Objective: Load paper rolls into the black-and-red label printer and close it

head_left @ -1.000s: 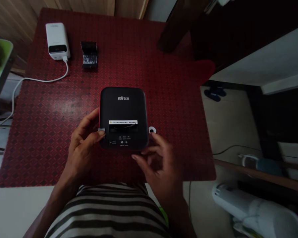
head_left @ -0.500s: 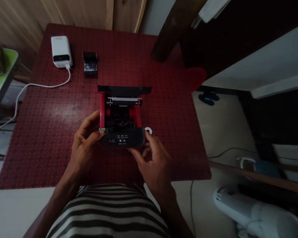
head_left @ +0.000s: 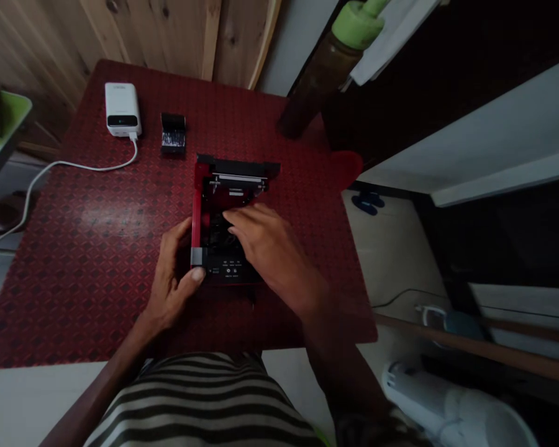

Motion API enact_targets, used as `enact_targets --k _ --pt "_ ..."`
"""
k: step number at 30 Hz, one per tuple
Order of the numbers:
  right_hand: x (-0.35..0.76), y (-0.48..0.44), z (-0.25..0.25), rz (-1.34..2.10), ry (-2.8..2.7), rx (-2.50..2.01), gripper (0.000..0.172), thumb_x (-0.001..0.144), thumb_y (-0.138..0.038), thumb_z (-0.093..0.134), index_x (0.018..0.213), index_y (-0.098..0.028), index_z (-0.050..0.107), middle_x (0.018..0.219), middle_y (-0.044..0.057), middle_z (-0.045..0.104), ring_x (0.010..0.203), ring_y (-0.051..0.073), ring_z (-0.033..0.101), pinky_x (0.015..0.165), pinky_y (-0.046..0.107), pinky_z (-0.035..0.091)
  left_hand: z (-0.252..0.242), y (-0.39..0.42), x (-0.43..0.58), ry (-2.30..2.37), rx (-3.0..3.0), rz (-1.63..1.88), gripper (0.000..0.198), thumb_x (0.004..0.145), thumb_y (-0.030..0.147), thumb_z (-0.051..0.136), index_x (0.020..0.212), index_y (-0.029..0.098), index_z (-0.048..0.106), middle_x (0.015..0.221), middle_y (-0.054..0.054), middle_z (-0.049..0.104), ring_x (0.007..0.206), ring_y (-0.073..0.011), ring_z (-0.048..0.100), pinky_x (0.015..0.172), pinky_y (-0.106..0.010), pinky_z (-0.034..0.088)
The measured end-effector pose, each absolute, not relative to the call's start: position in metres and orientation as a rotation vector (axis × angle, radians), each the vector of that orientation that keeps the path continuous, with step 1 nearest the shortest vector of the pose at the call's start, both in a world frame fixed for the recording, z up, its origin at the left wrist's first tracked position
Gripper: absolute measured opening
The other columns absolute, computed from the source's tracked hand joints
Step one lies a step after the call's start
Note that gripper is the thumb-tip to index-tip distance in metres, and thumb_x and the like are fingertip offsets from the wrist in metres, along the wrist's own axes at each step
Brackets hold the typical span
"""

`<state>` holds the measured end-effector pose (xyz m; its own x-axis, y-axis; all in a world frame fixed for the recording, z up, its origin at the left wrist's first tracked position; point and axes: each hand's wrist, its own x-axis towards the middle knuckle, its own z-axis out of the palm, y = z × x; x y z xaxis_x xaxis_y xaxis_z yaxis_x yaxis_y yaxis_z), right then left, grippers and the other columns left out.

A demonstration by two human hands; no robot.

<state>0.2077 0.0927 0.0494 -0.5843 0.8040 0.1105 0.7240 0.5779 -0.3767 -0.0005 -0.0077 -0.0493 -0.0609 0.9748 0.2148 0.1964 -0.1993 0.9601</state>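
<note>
A red and black device (head_left: 197,217) with its black lid (head_left: 242,166) raised rests on the red patterned table (head_left: 93,261). My left hand (head_left: 172,273) grips its near left corner, thumb on the front panel and fingers along the side. Over the open compartment is my right hand (head_left: 265,245), its fingers bent down and drawn together at the dark parts inside. Whether those fingertips hold anything is hidden. The right side of the device lies mostly behind this hand.
A white power bank (head_left: 122,108) with a white cable and a small black item (head_left: 173,133) lie at the back left. A brown bottle with a green cap (head_left: 323,68) stands at the back right, near a red rounded object (head_left: 347,169).
My right hand has left the device's near right corner and moved up and left over its open inside. The left hand still holds the left corner. The camera view has shifted.
</note>
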Motion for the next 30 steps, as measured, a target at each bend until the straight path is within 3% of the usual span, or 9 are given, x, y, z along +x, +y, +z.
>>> enact_targets --k 3,6,16,24,30 --pt "0.183 0.111 0.050 0.449 -2.750 -1.334 0.031 0.116 -0.001 0.060 0.126 -0.016 0.086 0.130 0.017 0.090 0.125 0.033 0.083 0.107 0.046 0.066 -0.061 -0.008 -0.004 1.287 1.702 1.279 0.099 0.111 0.077 0.072 0.192 0.035 0.034 0.187 -0.018 0.050 0.171 -0.0477 0.050 0.142 -0.078 0.040" --pt "0.174 0.117 0.053 0.474 -2.847 -1.362 0.033 0.115 0.000 0.059 0.129 -0.015 0.085 0.125 0.017 0.090 0.115 0.032 0.087 0.098 0.043 0.066 -0.064 -0.007 -0.003 1.341 1.813 1.222 0.114 0.106 0.076 0.081 0.195 0.035 0.023 0.188 -0.021 0.046 0.170 -0.0490 0.049 0.140 -0.078 0.042" --pt "0.183 0.107 0.058 0.283 -2.797 -1.326 0.023 0.111 -0.006 0.069 0.122 -0.020 0.083 0.122 0.014 0.088 0.117 0.033 0.081 0.101 0.044 0.065 -0.063 -0.006 0.001 1.416 1.839 1.200 0.119 0.101 0.074 0.086 0.193 0.032 0.023 0.184 -0.022 0.048 0.165 -0.0488 0.052 0.137 -0.076 0.045" --pt "0.242 0.074 0.078 0.286 -2.197 -1.246 0.020 0.106 -0.017 0.082 0.123 -0.029 0.083 0.118 0.005 0.089 0.108 0.029 0.082 0.102 0.046 0.067 -0.062 -0.006 -0.003 1.428 1.866 1.187 0.110 0.107 0.079 0.075 0.193 0.033 0.025 0.182 -0.021 0.050 0.163 -0.0474 0.054 0.136 -0.074 0.046" --pt "0.294 0.129 0.010 0.426 -1.474 -1.409 0.025 0.098 -0.037 0.088 0.116 -0.028 0.074 0.112 0.004 0.083 0.102 0.026 0.078 0.087 0.040 0.063 -0.066 -0.005 -0.002 1.491 1.867 1.199 0.115 0.102 0.081 0.079 0.193 0.035 0.025 0.177 -0.020 0.051 0.160 -0.0486 0.055 0.134 -0.074 0.047"
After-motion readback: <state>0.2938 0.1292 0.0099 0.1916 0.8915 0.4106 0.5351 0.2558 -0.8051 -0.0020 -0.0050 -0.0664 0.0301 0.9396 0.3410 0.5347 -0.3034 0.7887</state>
